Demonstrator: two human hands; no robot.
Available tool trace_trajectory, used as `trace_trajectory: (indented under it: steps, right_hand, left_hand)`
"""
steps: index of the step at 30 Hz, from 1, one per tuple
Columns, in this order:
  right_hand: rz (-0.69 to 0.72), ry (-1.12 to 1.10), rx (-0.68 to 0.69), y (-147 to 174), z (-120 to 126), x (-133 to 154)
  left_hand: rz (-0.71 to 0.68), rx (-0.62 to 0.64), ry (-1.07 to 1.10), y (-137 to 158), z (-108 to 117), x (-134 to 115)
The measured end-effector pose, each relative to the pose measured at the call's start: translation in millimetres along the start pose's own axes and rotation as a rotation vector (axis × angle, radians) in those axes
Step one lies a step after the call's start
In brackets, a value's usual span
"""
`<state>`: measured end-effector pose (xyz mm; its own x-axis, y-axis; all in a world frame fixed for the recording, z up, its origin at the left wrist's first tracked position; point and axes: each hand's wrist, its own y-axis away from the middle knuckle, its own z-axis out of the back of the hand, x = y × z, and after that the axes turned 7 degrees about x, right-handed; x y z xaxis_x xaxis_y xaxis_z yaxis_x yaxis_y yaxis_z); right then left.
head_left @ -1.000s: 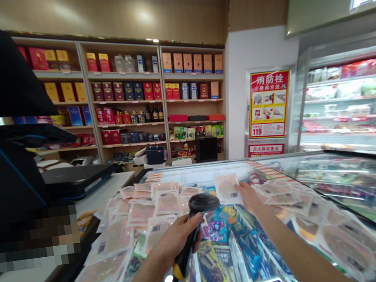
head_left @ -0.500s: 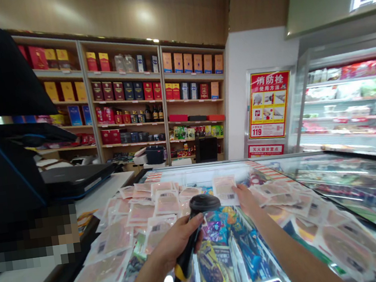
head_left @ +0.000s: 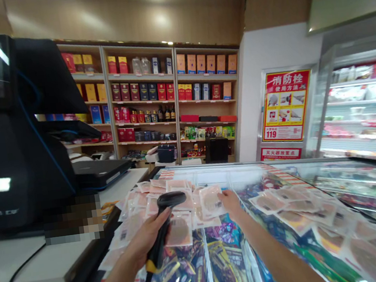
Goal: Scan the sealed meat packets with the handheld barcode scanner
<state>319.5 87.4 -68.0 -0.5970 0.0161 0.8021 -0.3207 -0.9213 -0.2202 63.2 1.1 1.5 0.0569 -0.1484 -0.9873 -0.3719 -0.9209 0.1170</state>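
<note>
My left hand (head_left: pixel 153 236) is wrapped round the handle of a black handheld barcode scanner (head_left: pixel 171 199), whose head tilts up and to the right. A cable runs down from the yellow-marked end of its grip. My right hand (head_left: pixel 230 203) pinches the right edge of a flat clear packet (head_left: pixel 211 201) with something pale pink inside. That packet is over the left group of similar packets (head_left: pixel 180 229) on the freezer's glass top. A second group of packets (head_left: pixel 295 205) lies to the right of my right forearm.
Under the glass are colourful ice-cream packages (head_left: pixel 224 261). A black checkout terminal (head_left: pixel 5 151) stands on the white counter (head_left: pixel 21 274) at left. Shelves of boxes and bottles (head_left: pixel 143 91) line the back wall, and a lit refrigerated case (head_left: pixel 367 108) is at right.
My right hand has carried the packet left, onto the left group. The scanner in my left hand has shifted left too. The view has turned slightly left.
</note>
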Motion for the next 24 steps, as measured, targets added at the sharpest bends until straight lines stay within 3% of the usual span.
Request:
trace_trajectory:
  steps: [4, 8, 17, 20, 24]
  right_hand:
    - [-0.018, 0.168, -0.037, 4.1, -9.7, 10.9]
    - [0.019, 0.360, -0.008, 9.5, -10.8, 15.7]
    - [0.036, 0.460, -0.004, 22.7, -2.5, 8.3]
    - [0.065, 0.455, -0.025, 23.4, 11.0, 1.2]
    - [0.014, 0.558, -0.088, 19.7, 57.3, -18.2]
  left_hand:
    - [-0.021, -0.052, 0.015, 10.7, 21.8, -1.0]
    - [-0.019, -0.097, 0.028, 17.5, 28.9, -0.1]
    - [0.006, -0.013, 0.021, 8.1, 9.1, 5.2]
    - [0.017, -0.011, -0.011, 6.2, -1.0, 5.0]
    - [0.034, 0.023, -0.058, 1.1, -11.5, 5.3]
